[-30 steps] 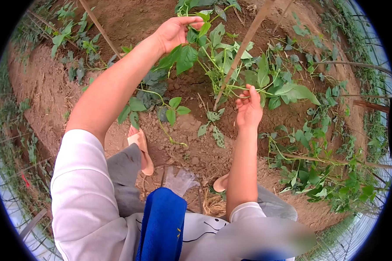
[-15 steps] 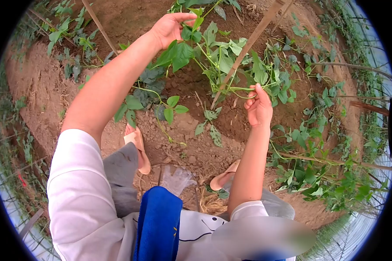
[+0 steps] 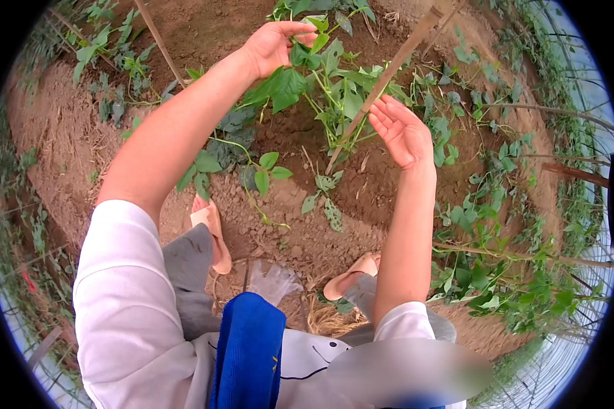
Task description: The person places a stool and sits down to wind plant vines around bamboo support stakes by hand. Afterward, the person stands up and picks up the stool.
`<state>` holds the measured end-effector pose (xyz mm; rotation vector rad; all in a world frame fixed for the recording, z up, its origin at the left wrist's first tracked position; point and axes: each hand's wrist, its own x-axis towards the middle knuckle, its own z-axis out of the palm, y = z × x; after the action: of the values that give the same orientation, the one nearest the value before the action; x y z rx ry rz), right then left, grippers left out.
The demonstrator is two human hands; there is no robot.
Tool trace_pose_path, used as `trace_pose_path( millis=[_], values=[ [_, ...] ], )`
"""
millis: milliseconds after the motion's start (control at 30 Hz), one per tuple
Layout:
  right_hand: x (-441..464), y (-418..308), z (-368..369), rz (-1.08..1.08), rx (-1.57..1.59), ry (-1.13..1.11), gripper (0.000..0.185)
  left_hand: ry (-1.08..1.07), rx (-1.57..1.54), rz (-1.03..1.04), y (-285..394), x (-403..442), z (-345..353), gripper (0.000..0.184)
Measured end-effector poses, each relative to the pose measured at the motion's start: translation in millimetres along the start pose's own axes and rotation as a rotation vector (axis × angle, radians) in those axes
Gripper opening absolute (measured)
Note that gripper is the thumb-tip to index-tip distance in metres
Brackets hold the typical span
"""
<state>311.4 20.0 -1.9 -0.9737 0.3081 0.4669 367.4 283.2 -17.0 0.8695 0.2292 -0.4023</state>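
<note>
My left hand [image 3: 271,49] reaches to the top of a leafy bean vine [image 3: 286,88], its fingers curled around a shoot; leaves partly hide the fingertips. My right hand [image 3: 404,133] is open, palm up with fingers stretched out, beside a slanted wooden stake [image 3: 389,71]. Its fingertips are close to the stake and to the foliage behind it; whether they touch cannot be made out. Green stems [image 3: 329,112] of the vine rise around the stake's lower part.
More stakes stand nearby, one at the upper left [image 3: 160,44]. A low trifoliate shoot [image 3: 263,174] spreads over the soil before my feet. Clear plastic [image 3: 274,281] lies between my sandals [image 3: 215,235]. Dense vines [image 3: 481,273] cover the right side.
My right hand has let go of the stem it pinched, opened, and moved up beside the stake. My left hand has shifted slightly right, staying at the vine top.
</note>
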Motion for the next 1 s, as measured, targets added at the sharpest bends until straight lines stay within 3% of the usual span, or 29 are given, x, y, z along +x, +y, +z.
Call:
trace_pose_path(
  millis=[33,233,467,633,700,1000],
  values=[
    [-7,-2,7,-0.001,-0.048,-0.021,0.043,-0.006,0.003,-0.002,0,0,1,0.017],
    [-22,1,26,-0.157,-0.462,-0.033,0.038,0.004,-0.005,0.003,-2,1,-5,0.017],
    [-12,17,45,-0.268,-0.685,0.043,0.040,0.015,-0.015,-0.002,-1,0,-2,0.017],
    [-8,28,48,-0.374,-0.677,0.117,0.030,0.021,0.007,0.018,-2,1,-2,0.016],
    [-3,34,49,-0.520,-0.518,0.116,0.021,0.032,0.012,0.024,-3,1,-3,0.016],
    [-2,35,51,-0.523,-0.474,0.067,0.017,0.025,0.034,0.051,-2,0,-3,0.015]
  ],
)
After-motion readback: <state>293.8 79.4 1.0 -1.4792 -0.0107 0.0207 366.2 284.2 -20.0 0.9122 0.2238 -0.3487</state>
